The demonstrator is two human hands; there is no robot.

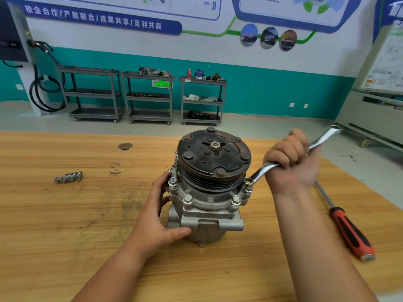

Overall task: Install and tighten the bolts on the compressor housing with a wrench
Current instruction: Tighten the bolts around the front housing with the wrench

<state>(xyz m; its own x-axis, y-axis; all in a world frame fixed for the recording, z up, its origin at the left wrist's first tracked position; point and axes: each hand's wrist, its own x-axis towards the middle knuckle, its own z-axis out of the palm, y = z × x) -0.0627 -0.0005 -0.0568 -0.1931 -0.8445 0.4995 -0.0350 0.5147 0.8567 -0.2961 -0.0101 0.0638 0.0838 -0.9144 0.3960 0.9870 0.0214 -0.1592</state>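
Head view: with the left hand (pixel 157 216) gripping the 9 o'clock side of the compressor housing (pixel 209 216) on the table (pixel 65 225), the right hand (pixel 290 158), fisted round the wrench (pixel 262 170), should keep its ring square on the 3 o'clock bolt (pixel 248 185).

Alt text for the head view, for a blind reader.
The right hand grips a wrench whose ring end sits on a bolt of the compressor standing on a wooden table, while the left hand holds it steady.

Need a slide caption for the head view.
Right hand holds a wrench on a housing bolt while left hand steadies the compressor.
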